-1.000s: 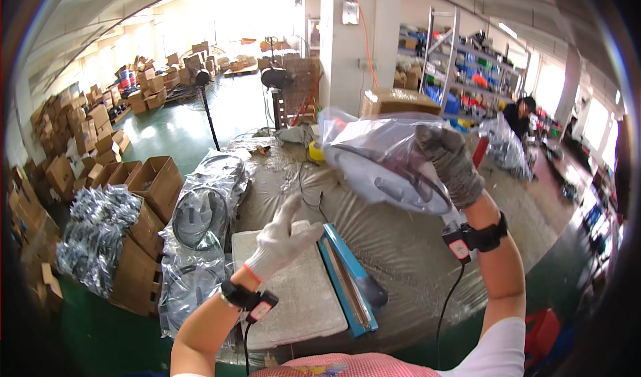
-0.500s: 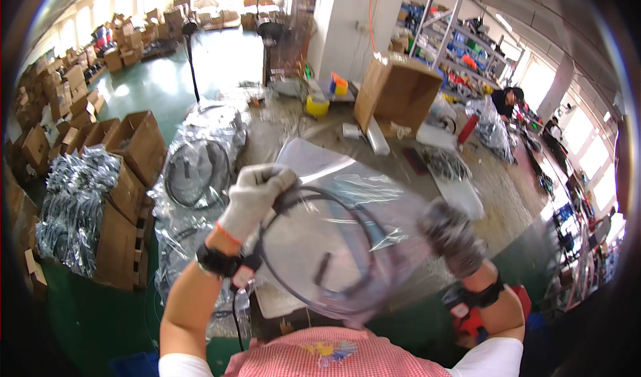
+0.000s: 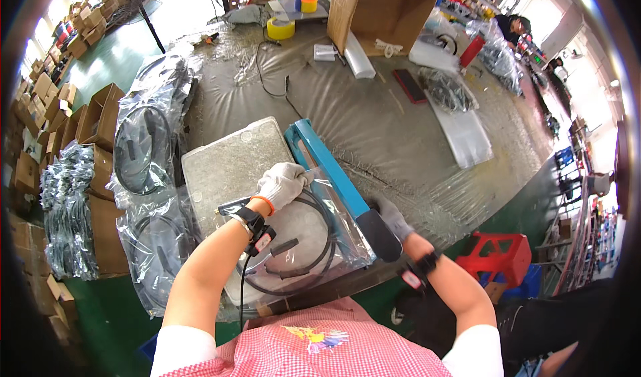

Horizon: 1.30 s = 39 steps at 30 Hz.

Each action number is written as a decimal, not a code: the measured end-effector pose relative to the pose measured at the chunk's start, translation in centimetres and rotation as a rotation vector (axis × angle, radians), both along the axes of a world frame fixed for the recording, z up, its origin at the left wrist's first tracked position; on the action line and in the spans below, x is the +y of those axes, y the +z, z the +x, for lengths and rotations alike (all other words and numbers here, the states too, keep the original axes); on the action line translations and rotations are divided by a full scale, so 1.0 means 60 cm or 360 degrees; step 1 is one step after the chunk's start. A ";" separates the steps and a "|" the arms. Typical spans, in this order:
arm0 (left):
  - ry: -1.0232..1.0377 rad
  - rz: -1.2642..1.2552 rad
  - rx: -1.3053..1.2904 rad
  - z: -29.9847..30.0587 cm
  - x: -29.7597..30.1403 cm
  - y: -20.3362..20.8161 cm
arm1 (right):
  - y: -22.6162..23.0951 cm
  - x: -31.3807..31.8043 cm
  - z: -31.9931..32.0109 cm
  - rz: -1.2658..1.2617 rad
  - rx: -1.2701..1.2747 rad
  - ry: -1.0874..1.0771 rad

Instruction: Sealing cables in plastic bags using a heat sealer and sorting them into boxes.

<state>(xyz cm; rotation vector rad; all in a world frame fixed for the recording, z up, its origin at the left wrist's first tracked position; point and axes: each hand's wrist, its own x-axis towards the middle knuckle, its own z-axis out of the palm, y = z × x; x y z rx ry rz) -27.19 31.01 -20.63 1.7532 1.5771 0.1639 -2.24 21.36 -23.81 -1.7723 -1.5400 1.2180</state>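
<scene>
A clear plastic bag (image 3: 347, 247) with a coiled black cable (image 3: 332, 233) inside lies over a pale, worn board (image 3: 227, 157). My left hand (image 3: 284, 183), in a whitish glove, pinches the bag's upper edge beside a long blue bag sealer (image 3: 330, 170). The bag's right side reaches the sealer's arm, which ends in a black pad. My right hand (image 3: 394, 220), gloved in grey, is just right of that pad; its fingers are partly hidden and blurred, so I cannot tell their grip.
Bagged cables (image 3: 143, 150) are piled along the table's left. Behind are yellow tape (image 3: 280, 29), an open carton (image 3: 384, 17), a dark red flat object (image 3: 409, 85) and clear bags (image 3: 461, 133). A red stool (image 3: 497, 260) stands at right; a person (image 3: 511, 27) is far right.
The bag with the cable has come down from the air onto the board, beside the sealer. My right hand has left the bag's corner and moved to the sealer's end. The view has tilted down.
</scene>
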 end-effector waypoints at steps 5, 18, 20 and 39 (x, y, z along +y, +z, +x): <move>-0.0088 0.0036 -0.0075 0.011 0.017 0.012 | -0.095 0.196 -0.078 0.0002 0.0275 -0.0020; 0.0186 0.0040 0.0017 -0.069 0.051 0.006 | 0.105 0.003 -0.069 0.0353 -0.0702 0.0647; 0.0140 0.0116 -0.0033 -0.066 0.048 0.005 | 0.062 -0.044 -0.078 0.0503 -0.1048 0.0580; 0.0047 0.0095 -0.0148 -0.086 0.056 -0.021 | 0.043 -0.048 -0.085 0.0584 -0.1219 0.0437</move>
